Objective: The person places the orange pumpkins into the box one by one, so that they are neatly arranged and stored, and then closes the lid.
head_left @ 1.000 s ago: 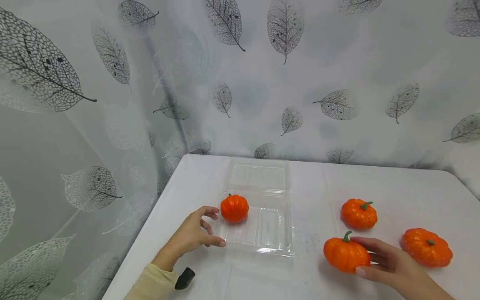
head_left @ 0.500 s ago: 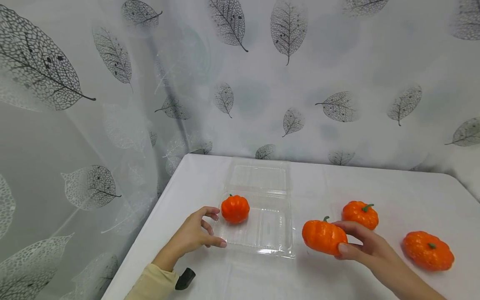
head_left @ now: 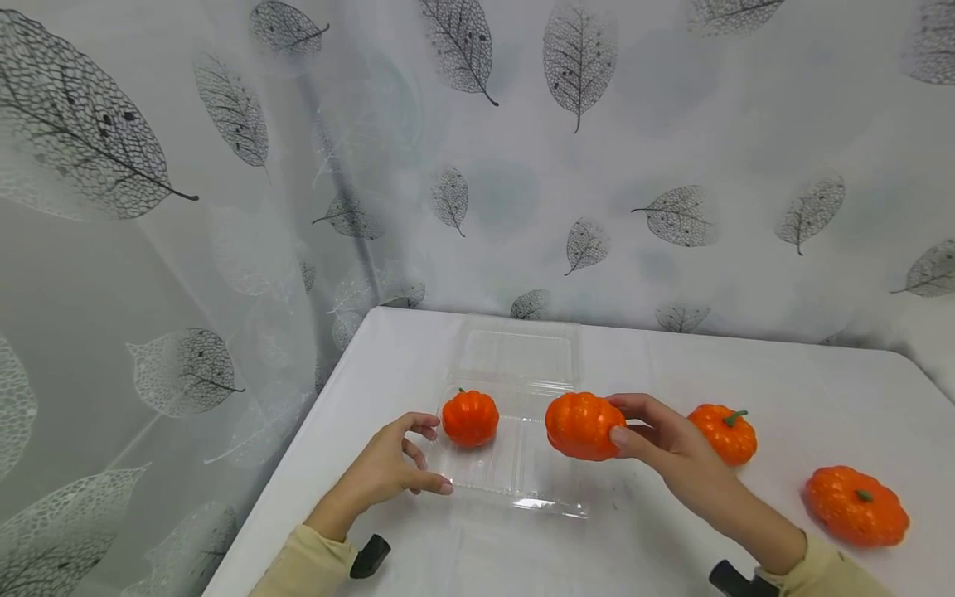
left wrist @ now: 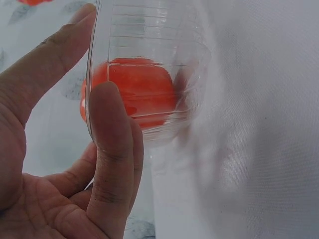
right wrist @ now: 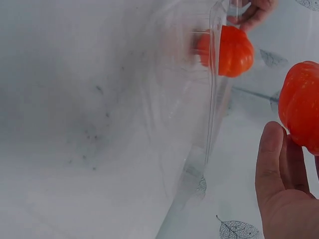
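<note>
My right hand (head_left: 667, 439) holds a small orange toy pumpkin (head_left: 584, 424) between thumb and fingers, raised over the right side of a clear plastic clamshell box (head_left: 533, 477). The box lies with its lid folded back, away from me. Inside its left half sits another orange pumpkin (head_left: 470, 419), stem up. My left hand (head_left: 391, 464) grips the box at its near left corner, thumb by the front rim and fingers bent along the side. From the left wrist view, fingertips overlap the box wall (left wrist: 149, 35); the right wrist view shows the held pumpkin (right wrist: 304, 107) cut off by the frame.
Two more orange pumpkins lie on the white table (head_left: 515, 555) to the right: one with a green stem (head_left: 724, 433) behind my right wrist, and a flatter one (head_left: 856, 506) farther right. A leaf-patterned curtain (head_left: 507, 199) hangs behind the table and on the left.
My right hand has lifted the pumpkin and carried it leftward and away from me, from beside the other pumpkins to over the box. My left hand stays at the box corner.
</note>
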{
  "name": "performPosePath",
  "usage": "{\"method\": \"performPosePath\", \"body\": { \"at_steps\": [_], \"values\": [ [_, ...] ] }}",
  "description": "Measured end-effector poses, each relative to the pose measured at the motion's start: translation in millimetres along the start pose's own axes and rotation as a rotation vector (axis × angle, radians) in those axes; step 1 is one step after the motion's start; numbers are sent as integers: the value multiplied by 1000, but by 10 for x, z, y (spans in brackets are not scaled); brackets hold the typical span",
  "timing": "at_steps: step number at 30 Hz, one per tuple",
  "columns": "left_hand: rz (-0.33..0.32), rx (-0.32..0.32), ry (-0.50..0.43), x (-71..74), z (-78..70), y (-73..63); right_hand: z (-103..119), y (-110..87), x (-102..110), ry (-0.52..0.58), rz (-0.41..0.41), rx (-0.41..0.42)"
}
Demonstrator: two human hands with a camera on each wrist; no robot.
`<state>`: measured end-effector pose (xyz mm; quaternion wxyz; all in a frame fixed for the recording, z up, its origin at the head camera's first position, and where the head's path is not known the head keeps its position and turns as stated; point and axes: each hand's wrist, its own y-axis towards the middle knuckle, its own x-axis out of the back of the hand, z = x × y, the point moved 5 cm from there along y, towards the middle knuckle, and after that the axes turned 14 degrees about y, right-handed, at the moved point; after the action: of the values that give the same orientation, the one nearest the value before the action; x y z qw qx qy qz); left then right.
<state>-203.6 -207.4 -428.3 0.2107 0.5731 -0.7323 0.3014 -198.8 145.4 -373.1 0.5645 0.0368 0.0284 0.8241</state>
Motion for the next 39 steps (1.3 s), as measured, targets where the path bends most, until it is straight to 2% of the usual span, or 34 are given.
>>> {"method": "performPosePath", "body": {
  "at_steps": [4, 9, 15, 19, 23, 32, 39],
  "values": [
    [6, -16, -6, 14, 28, -9, 11, 121, -99, 12, -4, 3],
    [10, -29, -7, 39, 46, -15, -4, 249, -180, 37, -50, -20],
    [10, -21, 0, 51, 40, -23, 5, 359, -243, 89, -61, 49],
    [13, -23, 0, 57, 49, -30, -5, 410, -252, 78, -73, 86],
    [15, -28, 1, 65, 61, -40, -68, 448, -261, 3, -78, 85],
    [14, -32, 8, 50, 49, -38, -256, 510, -266, -273, -58, 75],
    [14, -17, 14, 37, 53, -29, -418, 533, -274, -351, -32, 55]
  ]
}}
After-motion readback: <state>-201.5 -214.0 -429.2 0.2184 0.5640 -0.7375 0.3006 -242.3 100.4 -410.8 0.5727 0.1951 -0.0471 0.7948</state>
